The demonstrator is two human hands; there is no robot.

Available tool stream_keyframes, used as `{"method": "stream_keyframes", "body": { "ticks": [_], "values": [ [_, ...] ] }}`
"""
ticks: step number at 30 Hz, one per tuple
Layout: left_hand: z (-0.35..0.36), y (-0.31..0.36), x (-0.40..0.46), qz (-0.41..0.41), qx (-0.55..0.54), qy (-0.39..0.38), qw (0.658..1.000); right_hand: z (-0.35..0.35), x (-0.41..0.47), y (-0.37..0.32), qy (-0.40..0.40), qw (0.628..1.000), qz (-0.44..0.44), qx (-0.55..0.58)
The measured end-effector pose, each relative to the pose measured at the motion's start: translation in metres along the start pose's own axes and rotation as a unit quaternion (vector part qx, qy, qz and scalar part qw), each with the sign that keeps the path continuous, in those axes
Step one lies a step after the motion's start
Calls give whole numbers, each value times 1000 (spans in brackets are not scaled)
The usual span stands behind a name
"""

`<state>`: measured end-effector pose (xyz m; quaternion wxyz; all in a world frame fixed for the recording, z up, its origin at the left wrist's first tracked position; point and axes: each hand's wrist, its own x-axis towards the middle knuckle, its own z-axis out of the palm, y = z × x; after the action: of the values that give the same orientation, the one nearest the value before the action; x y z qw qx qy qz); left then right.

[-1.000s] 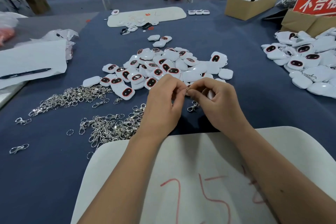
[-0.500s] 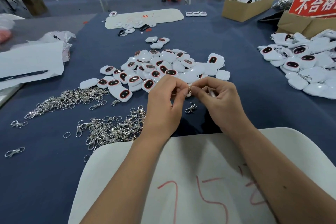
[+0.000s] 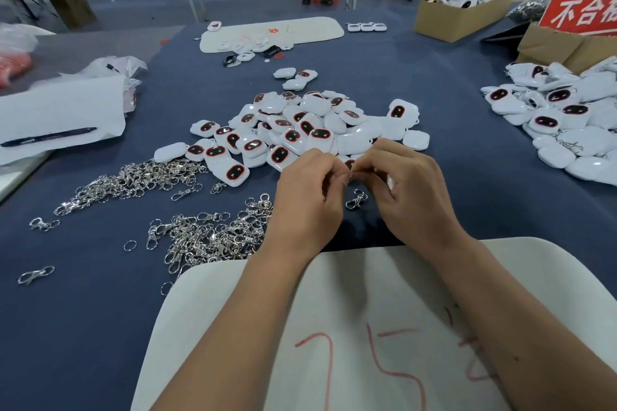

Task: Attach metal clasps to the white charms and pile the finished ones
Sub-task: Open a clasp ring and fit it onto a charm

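A white board marked in red lies nearest. Above it, the left hand and right hand meet fingertip to fingertip, both pinching one metal clasp that dangles between them. Two clasp heaps lie left. Beyond, two white charm piles: centre and far right.

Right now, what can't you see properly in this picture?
Head view only:
- The white plastic charm in the right hand: curled fingers hide nearly all of it.
- Whether the silver metal clasp is joined yet: the left hand covers the joint.
- The red sign with white characters: cut off by the right edge.
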<state>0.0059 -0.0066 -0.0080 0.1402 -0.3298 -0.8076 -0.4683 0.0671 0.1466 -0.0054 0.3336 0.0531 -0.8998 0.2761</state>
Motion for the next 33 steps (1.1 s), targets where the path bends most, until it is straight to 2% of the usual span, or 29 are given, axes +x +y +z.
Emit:
{"method": "stream_keyframes", "body": {
  "ticks": [2, 4, 7, 9, 15, 19, 24, 29, 33],
  "values": [
    [-1, 2, 0, 6, 3, 24, 1000, 2, 0, -3, 16, 999, 16, 37],
    [-1, 4, 1, 15, 1, 43, 999, 3, 0, -4, 30, 989, 76, 123],
    [-1, 7, 1, 33, -12, 51, 998, 2, 2, -4, 9, 964, 162, 209],
    [0, 8, 1, 43, -14, 48, 998, 0, 1, -2, 1, 956, 179, 233],
    [1, 7, 1, 55, 2, 33, 998, -1, 0, -4, 18, 961, 165, 221],
    [-2, 5, 1, 39, 20, 9, 999, 2, -1, -6, 39, 988, 79, 126],
    [-4, 5, 1, 18, 18, -8, 1000, 2, -1, -2, 50, 997, 19, 57],
    [-3, 5, 2, 6, -7, 2, 1000, 5, -1, -4, 63, 995, 29, 75],
    [1, 7, 3, 5, -51, 18, 998, 6, -1, -11, 84, 978, 99, 162]
  ]
}}
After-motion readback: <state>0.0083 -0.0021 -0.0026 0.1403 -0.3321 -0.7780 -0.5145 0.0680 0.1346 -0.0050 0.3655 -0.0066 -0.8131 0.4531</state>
